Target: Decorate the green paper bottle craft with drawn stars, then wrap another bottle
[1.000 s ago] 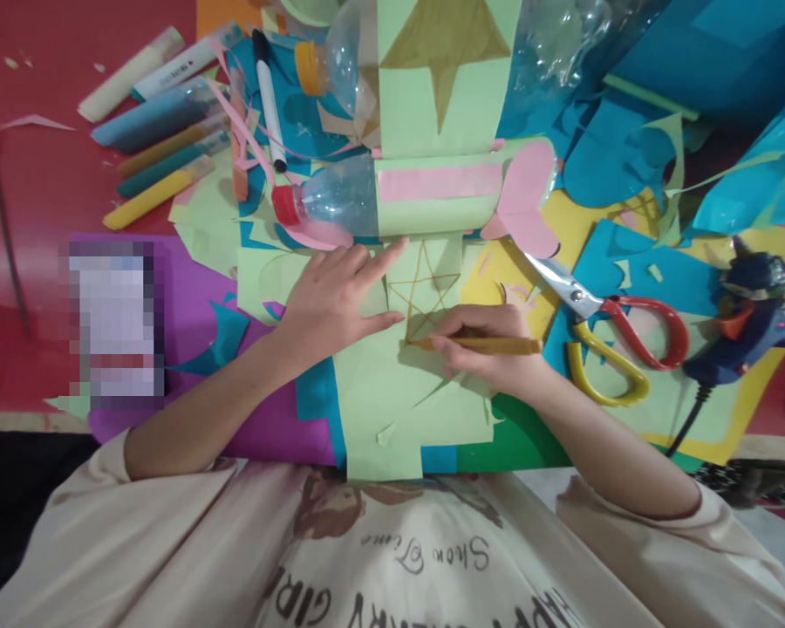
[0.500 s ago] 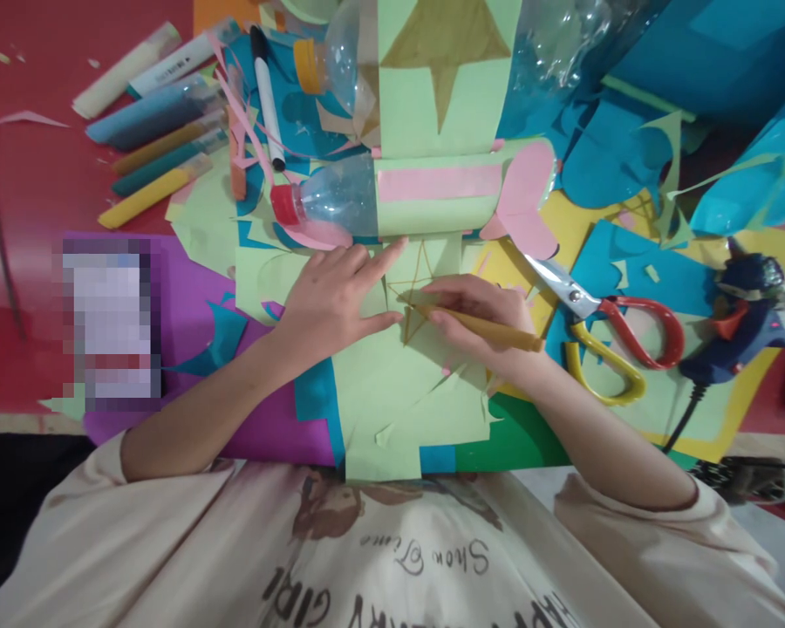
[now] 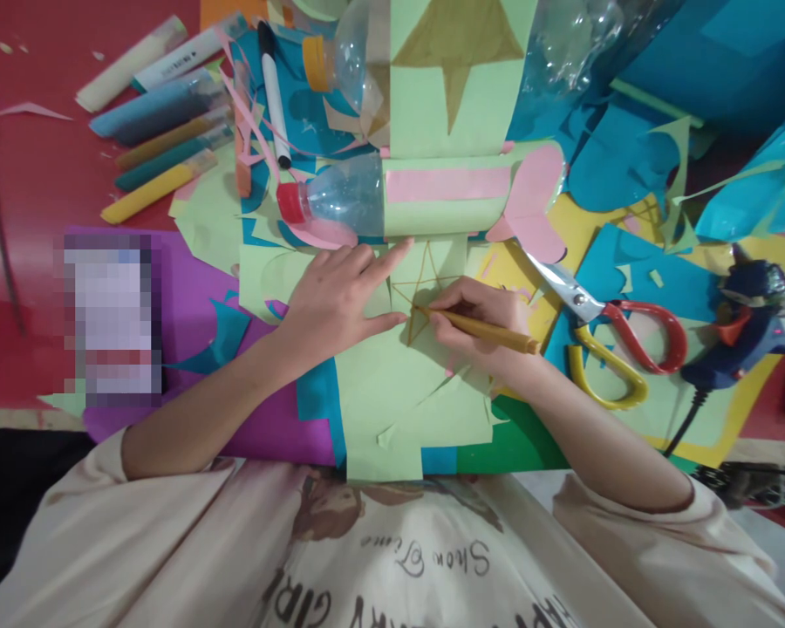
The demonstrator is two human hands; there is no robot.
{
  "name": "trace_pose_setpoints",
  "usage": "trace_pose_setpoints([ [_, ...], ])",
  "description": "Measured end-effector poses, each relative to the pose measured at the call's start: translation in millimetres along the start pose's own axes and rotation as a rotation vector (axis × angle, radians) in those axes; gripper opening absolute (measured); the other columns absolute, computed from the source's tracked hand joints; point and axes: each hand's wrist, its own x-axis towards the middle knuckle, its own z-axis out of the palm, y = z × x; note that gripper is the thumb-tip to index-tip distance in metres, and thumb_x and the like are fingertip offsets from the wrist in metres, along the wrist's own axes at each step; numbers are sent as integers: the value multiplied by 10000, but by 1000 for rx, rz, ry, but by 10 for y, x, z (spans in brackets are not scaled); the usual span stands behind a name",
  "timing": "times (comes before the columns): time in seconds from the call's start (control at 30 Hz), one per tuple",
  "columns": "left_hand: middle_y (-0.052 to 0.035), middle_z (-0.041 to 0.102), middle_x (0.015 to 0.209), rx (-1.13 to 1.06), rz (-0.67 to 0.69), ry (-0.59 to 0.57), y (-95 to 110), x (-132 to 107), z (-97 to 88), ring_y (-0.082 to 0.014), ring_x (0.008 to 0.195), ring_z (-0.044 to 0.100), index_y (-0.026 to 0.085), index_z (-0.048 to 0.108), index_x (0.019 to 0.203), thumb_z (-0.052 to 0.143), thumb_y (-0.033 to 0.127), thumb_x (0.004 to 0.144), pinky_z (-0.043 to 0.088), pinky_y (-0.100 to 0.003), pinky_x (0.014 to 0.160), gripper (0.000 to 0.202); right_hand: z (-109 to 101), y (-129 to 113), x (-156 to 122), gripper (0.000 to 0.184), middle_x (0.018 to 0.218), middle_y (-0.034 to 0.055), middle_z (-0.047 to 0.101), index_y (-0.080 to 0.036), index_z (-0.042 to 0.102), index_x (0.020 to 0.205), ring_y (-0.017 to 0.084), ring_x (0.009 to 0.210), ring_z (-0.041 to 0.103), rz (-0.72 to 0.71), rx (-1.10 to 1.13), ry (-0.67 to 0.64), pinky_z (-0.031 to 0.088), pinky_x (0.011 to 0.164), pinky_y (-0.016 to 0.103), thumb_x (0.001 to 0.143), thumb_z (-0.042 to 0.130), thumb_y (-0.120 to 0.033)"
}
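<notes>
My right hand (image 3: 481,323) grips a mustard-brown marker (image 3: 490,331), its tip down on pale green paper (image 3: 379,392). Under the tip is a star outline (image 3: 425,277) in thin brown lines; my fingers hide part of its right side. Flat on the same paper lies my left hand (image 3: 340,292), fingers spread, with the index finger and thumb left of the star. Just beyond my hands a plastic bottle (image 3: 346,194) with a red cap lies on its side, wrapped in green and pink paper, with a pink tail shape (image 3: 533,201) at its right end.
Scissors (image 3: 602,323) with red and yellow handles lie right, beside a blue glue gun (image 3: 739,331). Several markers (image 3: 157,122) sit far left, above a blurred phone-like object (image 3: 111,323). Behind the bottle stands green paper with a brown star (image 3: 461,44). Blue paper scraps (image 3: 618,157) lie far right.
The marker tip has shifted slightly along the star's lines, and more of the star's upper horizontal line shows. My left hand stays in place on the paper. The whole view has moved a little.
</notes>
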Motion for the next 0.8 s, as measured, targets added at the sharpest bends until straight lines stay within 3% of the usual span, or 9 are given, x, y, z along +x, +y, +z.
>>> trace_pose_setpoints([
  [0.13,-101,598,1031,23,2,4,5,1,4,-279,984,563,152,340,1495,524,550,912,424,-368,855,730,12,-10,-7,89,566,-28,594,-192,596,698,88,496,494,-9,-44,86,340,497,240,739,618,-268],
  [0.37,-97,597,1028,25,-1,5,-1,2,3,-279,980,561,158,329,1503,532,549,906,422,-367,848,742,-12,-55,6,97,487,-61,527,-193,544,634,62,422,452,-83,28,-18,328,427,209,724,579,-200],
  [0.8,-101,599,1025,-21,24,35,-26,5,42,-291,985,554,160,328,1502,474,595,912,429,-391,838,748,-12,-95,-34,134,507,-49,493,-199,477,596,56,456,421,-181,-30,-70,334,455,208,700,517,-124],
])
